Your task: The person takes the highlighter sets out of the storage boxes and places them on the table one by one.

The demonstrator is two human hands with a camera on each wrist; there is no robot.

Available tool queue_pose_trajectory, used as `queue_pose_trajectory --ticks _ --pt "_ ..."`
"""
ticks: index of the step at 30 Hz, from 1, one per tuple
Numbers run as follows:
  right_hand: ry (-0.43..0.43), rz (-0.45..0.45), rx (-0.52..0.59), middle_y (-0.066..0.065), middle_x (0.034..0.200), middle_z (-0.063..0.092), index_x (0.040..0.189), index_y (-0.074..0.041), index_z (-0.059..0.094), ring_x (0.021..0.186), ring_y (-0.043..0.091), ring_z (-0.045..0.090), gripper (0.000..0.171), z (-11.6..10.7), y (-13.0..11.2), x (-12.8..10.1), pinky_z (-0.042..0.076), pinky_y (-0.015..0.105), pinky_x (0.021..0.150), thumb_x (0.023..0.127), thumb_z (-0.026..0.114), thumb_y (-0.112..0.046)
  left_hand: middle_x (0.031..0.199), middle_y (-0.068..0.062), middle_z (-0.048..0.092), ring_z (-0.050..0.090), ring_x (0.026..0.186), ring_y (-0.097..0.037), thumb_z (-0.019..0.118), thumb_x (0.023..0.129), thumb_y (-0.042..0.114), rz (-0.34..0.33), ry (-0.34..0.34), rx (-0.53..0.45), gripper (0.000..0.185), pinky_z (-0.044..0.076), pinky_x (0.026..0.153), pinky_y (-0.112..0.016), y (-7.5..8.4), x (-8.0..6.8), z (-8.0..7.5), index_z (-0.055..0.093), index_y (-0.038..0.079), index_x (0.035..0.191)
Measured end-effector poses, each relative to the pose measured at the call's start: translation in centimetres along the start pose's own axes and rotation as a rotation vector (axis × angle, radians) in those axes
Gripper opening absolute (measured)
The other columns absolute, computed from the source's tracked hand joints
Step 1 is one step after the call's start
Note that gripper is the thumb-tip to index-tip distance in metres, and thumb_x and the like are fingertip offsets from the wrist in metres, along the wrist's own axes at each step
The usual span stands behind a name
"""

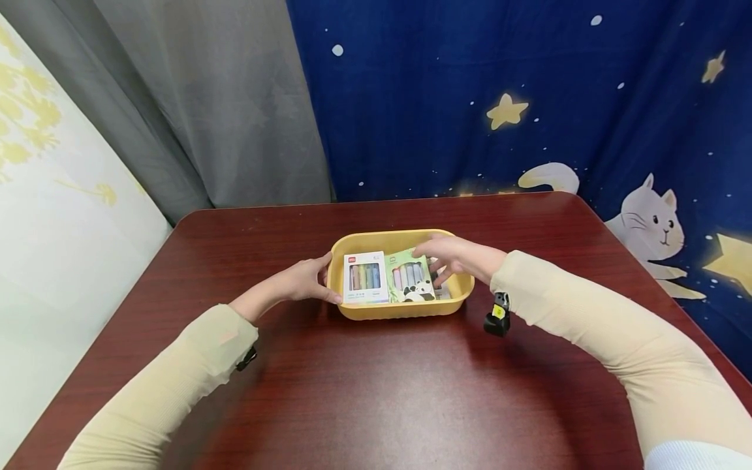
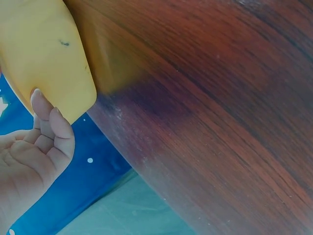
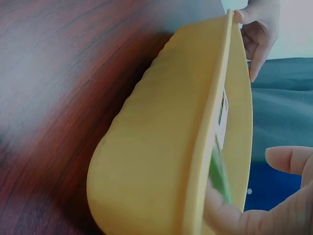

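A yellow plastic basket [image 1: 399,313] stands on the table with flat boxes inside. On its left lies a white box of coloured sticks [image 1: 365,277]; beside it is a green panda box [image 1: 410,277], slightly askew. A third, darker package [image 1: 442,290] is partly hidden under the right hand. My left hand [image 1: 305,281] grips the basket's left end, thumb at the front rim, fingers against the outer wall [image 2: 63,58]. My right hand [image 1: 449,253] reaches over the right rim, fingers spread at the green box. In the right wrist view one finger [image 3: 286,159] stands raised, apart from the box.
The dark red wooden table [image 1: 376,391] extends around the basket. Behind it hang a grey curtain [image 1: 235,98] and a blue curtain [image 1: 423,98] with stars and a cat. At the left is a white panel [image 1: 53,228] with yellow print.
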State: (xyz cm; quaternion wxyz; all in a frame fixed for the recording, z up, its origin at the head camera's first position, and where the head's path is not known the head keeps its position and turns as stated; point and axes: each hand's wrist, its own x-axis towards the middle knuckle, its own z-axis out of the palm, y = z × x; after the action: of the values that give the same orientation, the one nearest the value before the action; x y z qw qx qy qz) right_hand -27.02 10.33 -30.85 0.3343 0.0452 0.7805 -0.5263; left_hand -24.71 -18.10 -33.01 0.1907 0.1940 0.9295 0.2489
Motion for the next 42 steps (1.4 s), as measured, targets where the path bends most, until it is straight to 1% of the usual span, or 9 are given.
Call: queue_pose_trajectory --ticks 4,7,14,21,29,31,34,37,42 --pt "-0.003 -0.018 0.007 0.024 0.144 0.022 0.146 -0.005 0.004 0.125 0.039 0.036 0.073 -0.2 0.1 0.1 0.047 0.048 0.084 0.088 0.047 -0.007 0.090 -0.007 0.054 0.049 0.082 -0.018 0.077 0.070 0.039 -0.009 -0.004 0.001 0.104 0.040 0.071 -0.029 0.0 0.0 0.0 0.016 -0.001 0.145" --pt "-0.018 -0.024 0.006 0.024 0.142 0.027 0.147 -0.006 0.005 0.121 0.038 0.042 0.073 -0.3 0.2 0.3 0.050 0.043 0.077 0.087 0.046 -0.002 0.091 -0.007 0.054 0.049 0.084 -0.018 0.077 0.070 0.040 -0.012 -0.007 0.000 0.105 0.040 0.073 -0.030 0.0 0.0 0.0 0.016 -0.001 0.145" --pt "-0.048 -0.035 0.021 0.026 0.139 0.031 0.147 -0.009 0.004 0.120 0.041 0.041 0.074 -0.4 0.7 0.3 0.053 0.040 0.065 0.085 0.043 0.004 0.092 -0.008 0.055 0.049 0.085 -0.018 0.077 0.071 0.040 -0.014 -0.010 -0.001 0.104 0.040 0.073 -0.030 0.1 -0.1 -0.1 0.016 -0.001 0.145" --pt "-0.034 -0.043 0.036 0.027 0.135 0.033 0.147 -0.011 0.006 0.109 0.036 0.047 0.077 -0.4 1.0 0.4 0.053 0.035 0.056 0.082 0.044 0.006 0.092 -0.008 0.054 0.049 0.084 -0.018 0.077 0.071 0.039 -0.007 -0.008 -0.006 0.103 0.040 0.072 -0.030 0.0 -0.1 0.0 0.017 -0.001 0.145" --pt "-0.035 -0.077 0.069 0.030 0.132 0.035 0.146 -0.010 0.006 0.109 0.038 0.048 0.076 -0.8 1.0 -0.2 0.053 0.033 0.054 0.081 0.043 0.007 0.090 -0.007 0.055 0.049 0.083 -0.017 0.077 0.070 0.039 -0.008 -0.005 -0.005 0.104 0.040 0.072 -0.029 -0.1 0.0 0.2 0.017 -0.001 0.144" --pt "-0.030 -0.091 0.084 0.030 0.129 0.037 0.146 -0.009 0.007 0.105 0.036 0.051 0.076 -1.0 1.0 -0.5 0.053 0.033 0.055 0.081 0.043 0.008 0.091 -0.007 0.055 0.049 0.083 -0.017 0.077 0.070 0.039 -0.010 -0.006 -0.001 0.104 0.040 0.073 -0.029 0.0 0.0 0.2 0.016 -0.001 0.145" --pt "-0.020 -0.117 0.107 0.028 0.123 0.042 0.146 -0.009 0.008 0.094 0.031 0.057 0.076 -1.2 0.9 -0.9 0.053 0.034 0.055 0.081 0.043 0.008 0.092 -0.007 0.055 0.049 0.084 -0.017 0.077 0.070 0.040 -0.015 -0.009 0.003 0.105 0.040 0.073 -0.030 0.2 -0.1 0.2 0.016 -0.001 0.145" --pt "-0.002 -0.150 0.132 0.024 0.117 0.043 0.146 -0.010 0.010 0.084 0.025 0.057 0.077 -1.4 0.7 -1.5 0.053 0.034 0.054 0.080 0.045 0.009 0.092 -0.007 0.055 0.049 0.085 -0.018 0.077 0.070 0.040 -0.021 -0.011 0.003 0.105 0.040 0.073 -0.030 0.3 -0.1 0.2 0.016 -0.001 0.145" --pt "0.007 -0.216 0.165 0.023 0.113 0.046 0.146 -0.010 0.012 0.083 0.023 0.058 0.077 -1.5 0.5 -2.5 0.053 0.035 0.056 0.080 0.046 0.009 0.095 -0.007 0.056 0.049 0.087 -0.019 0.077 0.070 0.040 -0.030 -0.010 -0.004 0.105 0.040 0.076 -0.031 0.4 -0.2 0.3 0.016 0.000 0.145"
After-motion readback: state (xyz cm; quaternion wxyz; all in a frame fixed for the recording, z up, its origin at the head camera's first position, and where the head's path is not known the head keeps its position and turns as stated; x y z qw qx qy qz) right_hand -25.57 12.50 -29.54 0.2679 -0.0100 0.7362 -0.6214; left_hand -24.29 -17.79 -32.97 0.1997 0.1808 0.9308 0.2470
